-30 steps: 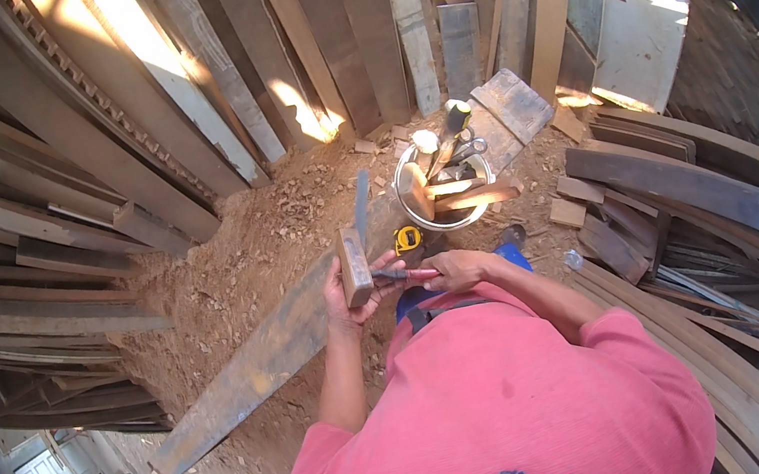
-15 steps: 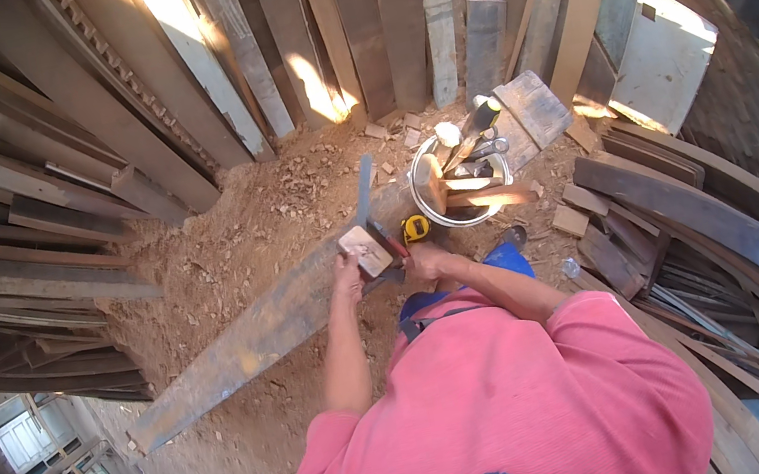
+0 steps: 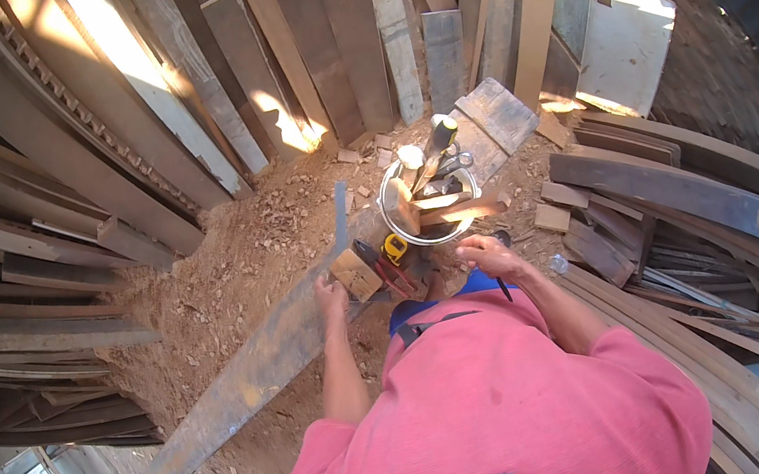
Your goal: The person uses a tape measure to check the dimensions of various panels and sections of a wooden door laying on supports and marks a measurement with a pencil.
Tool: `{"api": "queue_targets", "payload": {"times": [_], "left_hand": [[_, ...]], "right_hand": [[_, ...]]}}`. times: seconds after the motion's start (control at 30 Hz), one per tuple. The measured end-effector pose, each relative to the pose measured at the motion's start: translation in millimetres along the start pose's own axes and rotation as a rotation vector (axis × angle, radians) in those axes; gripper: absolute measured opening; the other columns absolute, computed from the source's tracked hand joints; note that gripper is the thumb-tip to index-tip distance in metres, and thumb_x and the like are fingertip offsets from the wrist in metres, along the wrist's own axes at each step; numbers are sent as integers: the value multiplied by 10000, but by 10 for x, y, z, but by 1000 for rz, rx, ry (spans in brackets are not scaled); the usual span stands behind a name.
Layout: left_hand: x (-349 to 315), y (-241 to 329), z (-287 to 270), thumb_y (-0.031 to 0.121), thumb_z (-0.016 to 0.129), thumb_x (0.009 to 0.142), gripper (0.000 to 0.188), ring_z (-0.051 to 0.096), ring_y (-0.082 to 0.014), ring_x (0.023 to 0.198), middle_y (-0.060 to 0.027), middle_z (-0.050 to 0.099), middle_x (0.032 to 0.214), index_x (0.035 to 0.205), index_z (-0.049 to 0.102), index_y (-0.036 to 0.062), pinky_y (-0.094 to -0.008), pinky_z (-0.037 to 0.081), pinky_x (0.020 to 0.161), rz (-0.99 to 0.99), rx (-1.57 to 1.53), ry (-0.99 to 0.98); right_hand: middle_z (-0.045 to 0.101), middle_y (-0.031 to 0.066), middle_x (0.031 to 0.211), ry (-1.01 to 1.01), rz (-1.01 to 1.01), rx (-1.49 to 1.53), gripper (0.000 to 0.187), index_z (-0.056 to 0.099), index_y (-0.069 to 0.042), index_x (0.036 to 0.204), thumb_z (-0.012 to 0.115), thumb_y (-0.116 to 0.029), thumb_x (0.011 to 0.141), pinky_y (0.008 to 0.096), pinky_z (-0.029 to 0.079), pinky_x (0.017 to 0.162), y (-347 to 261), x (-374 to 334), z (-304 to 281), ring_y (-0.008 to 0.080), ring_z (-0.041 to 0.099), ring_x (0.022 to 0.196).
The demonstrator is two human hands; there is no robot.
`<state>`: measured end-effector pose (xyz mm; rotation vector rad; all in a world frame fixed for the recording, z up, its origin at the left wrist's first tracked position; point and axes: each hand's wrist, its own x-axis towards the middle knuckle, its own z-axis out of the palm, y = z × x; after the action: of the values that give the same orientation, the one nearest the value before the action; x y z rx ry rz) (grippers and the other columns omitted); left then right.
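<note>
My left hand [image 3: 331, 298] is closed on the edge of a small wooden block [image 3: 356, 276]. That block is above a long weathered plank [image 3: 246, 374]. My right hand [image 3: 493, 258] is closed around a thin dark pointed stick [image 3: 505, 290], perhaps a pencil; its upper part is hidden in my fingers. Red-handled pliers [image 3: 394, 278] lie just right of the block, next to a yellow and black tape measure [image 3: 394, 249]. A flat blue-grey strip [image 3: 341, 215] sticks out beyond the block.
A white bucket [image 3: 387, 219] of hand tools and wood pieces stands beyond my right hand. Wood chips [image 3: 249, 245] cover the ground. Boards [image 3: 347, 50] lean all around the far and left sides. Stacked planks [image 3: 665, 187] lie to the right.
My right hand has moved right, away from the block, and a thin dark stick now shows in it. The block has turned in my left hand. The view has shifted slightly.
</note>
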<state>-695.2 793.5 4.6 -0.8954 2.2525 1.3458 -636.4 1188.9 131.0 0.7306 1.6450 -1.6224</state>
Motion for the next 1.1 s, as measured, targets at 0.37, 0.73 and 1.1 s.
{"api": "queue_targets", "payload": {"times": [0.37, 0.73, 1.1], "left_hand": [[-1013, 2105, 482, 253, 736, 929, 540, 603, -108, 616, -74, 666, 875, 1347, 538, -27, -248, 442, 468, 90, -103, -571], [-1069, 2164, 955, 71, 501, 883, 204, 611, -175, 461, -112, 667, 670, 978, 653, -25, -298, 504, 405, 186, 274, -588], [-1904, 2208, 2595, 118, 569, 972, 279, 680, -203, 525, -145, 699, 718, 1227, 505, 22, -330, 533, 419, 335, 449, -884]], "right_hand": [[709, 83, 1016, 42, -369, 533, 487, 636, -52, 1237, 757, -388, 906, 353, 525, 632, 334, 857, 164, 170, 680, 845], [705, 128, 726, 326, -216, 331, 231, 720, 36, 963, 552, -91, 867, 378, 507, 460, -351, 78, 118, 215, 663, 563], [636, 90, 660, 324, 15, 980, 120, 632, -56, 807, 568, -136, 870, 304, 327, 345, 1143, -149, -1041, 144, 481, 422]]}}
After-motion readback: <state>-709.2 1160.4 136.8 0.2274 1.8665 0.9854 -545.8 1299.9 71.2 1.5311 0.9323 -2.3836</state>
